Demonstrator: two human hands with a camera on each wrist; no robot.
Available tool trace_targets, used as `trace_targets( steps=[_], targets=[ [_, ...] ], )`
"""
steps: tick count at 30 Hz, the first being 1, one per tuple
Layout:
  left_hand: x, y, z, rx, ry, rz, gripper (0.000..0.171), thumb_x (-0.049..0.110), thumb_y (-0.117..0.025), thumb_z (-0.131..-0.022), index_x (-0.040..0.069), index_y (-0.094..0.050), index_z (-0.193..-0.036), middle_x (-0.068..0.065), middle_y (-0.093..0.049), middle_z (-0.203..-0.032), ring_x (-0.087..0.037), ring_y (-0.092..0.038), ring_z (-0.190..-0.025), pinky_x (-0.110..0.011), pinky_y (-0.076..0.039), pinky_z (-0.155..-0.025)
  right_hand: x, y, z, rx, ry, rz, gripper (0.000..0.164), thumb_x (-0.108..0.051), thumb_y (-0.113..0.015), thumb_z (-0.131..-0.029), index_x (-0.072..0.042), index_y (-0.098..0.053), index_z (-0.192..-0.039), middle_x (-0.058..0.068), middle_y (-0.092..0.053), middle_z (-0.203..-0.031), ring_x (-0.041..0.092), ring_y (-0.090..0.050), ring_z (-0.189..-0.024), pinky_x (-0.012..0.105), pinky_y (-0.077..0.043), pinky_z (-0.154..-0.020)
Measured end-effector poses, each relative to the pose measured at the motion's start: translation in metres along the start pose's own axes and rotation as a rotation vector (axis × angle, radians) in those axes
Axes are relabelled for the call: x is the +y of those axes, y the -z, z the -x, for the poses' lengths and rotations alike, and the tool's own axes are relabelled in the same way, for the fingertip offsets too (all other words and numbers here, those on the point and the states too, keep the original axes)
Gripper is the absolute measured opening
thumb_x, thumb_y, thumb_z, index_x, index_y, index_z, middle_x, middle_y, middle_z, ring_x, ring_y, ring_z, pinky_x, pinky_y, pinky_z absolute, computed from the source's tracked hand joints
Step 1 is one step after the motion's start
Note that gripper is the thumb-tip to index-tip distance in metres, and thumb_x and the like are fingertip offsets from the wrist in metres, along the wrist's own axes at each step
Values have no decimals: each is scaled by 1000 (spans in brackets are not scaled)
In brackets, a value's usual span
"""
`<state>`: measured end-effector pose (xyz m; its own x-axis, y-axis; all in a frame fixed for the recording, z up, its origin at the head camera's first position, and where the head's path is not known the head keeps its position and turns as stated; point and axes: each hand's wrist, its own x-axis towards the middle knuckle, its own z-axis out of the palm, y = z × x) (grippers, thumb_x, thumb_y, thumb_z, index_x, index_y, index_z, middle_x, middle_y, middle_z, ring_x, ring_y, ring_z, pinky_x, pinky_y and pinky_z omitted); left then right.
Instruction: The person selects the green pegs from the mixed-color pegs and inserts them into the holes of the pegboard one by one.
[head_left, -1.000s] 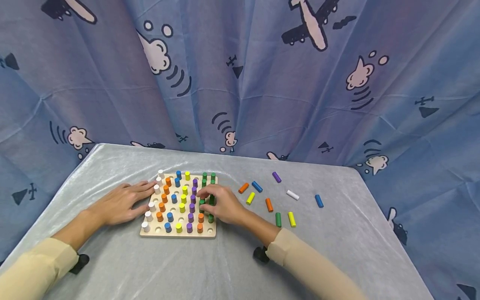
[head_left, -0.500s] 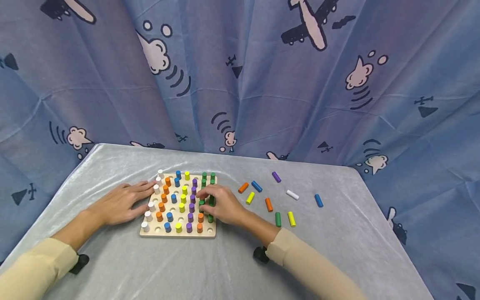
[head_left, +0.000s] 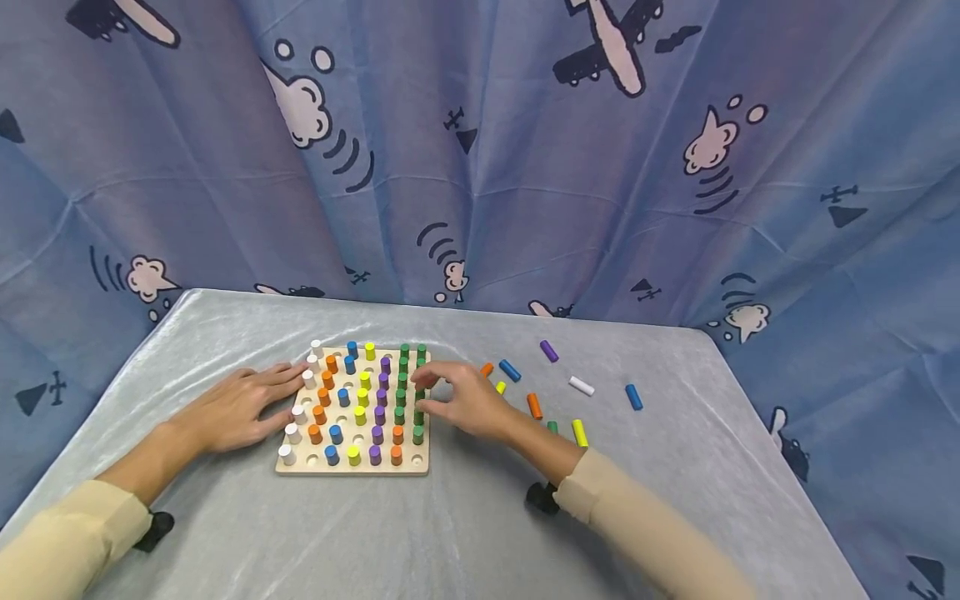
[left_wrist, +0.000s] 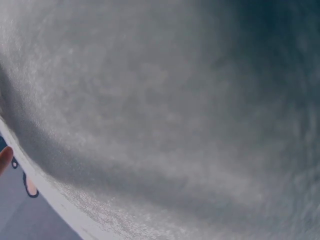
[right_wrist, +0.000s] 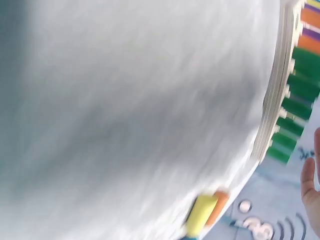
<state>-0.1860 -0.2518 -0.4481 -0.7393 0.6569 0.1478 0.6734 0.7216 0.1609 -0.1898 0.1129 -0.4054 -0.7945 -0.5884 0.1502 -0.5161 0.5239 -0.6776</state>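
Observation:
A wooden pegboard (head_left: 352,471) lies on the table, set with columns of white pegs (head_left: 292,433), orange, blue, yellow and purple pegs, and green pegs (head_left: 401,414) at its right side. My left hand (head_left: 240,406) rests flat beside the board, fingertips at its left edge by the white pegs. Over the right edge, next to the outer green column, hovers my right hand (head_left: 472,404), thumb and index finger apart with nothing between them. In the right wrist view, the green pegs (right_wrist: 298,107) stand upright along the board's side, near the fingers (right_wrist: 307,177).
Loose pegs lie to the right: a purple peg (head_left: 549,351), a white peg (head_left: 581,386), a yellow peg (head_left: 580,432), two blue ones, and others partly hidden behind the right hand and forearm. A patterned blue curtain (head_left: 480,167) hangs behind the grey-covered table (head_left: 360,542).
My right hand has drawn back to the right from the inner green column, uncovering upright green pegs there. The left hand stays by the board. The head view has shifted slightly.

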Motion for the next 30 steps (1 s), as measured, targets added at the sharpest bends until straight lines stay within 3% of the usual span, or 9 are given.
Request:
trace_targets(
  steps=[9, 17, 24, 30],
  targets=[
    [-1, -1, 0, 9, -9, -1, 54, 31, -59, -98, 0, -54, -141, -14, -44, -153, -39, -47, -134, -58, -43, -96, 38, 45, 29, 81, -43, 42, 31, -7, -78, -85, -3, -69, -115, 11, -74, -103, 26, -67, -94, 52, -52, -86],
    [-1, -1, 1, 3, -5, 2, 54, 31, -59, -98, -1, -54, -141, -14, -44, -153, -39, -47, -135, -58, -43, -97, 66, 77, 63, 71, -154, 72, 36, -9, -77, -87, -1, -66, -121, 9, -74, -107, 24, -67, -100, 53, -48, -89],
    [-2, 0, 0, 4, -6, 0, 54, 31, -59, -98, -1, -54, -141, -13, -44, -153, -39, -47, -135, -58, -43, -97, 84, 90, 83, 91, -222, 70, 37, -10, -76, -88, 0, -65, -122, 7, -74, -108, 25, -67, -103, 53, -47, -91],
    [-1, 0, 0, 5, -7, -1, 53, 30, -59, -98, -1, -54, -140, -13, -44, -153, -39, -47, -135, -58, -43, -97, 93, 92, 95, 52, -228, 69, 36, -10, -78, -87, -1, -66, -120, 5, -75, -104, 26, -68, -105, 55, -49, -92]
  ],
)
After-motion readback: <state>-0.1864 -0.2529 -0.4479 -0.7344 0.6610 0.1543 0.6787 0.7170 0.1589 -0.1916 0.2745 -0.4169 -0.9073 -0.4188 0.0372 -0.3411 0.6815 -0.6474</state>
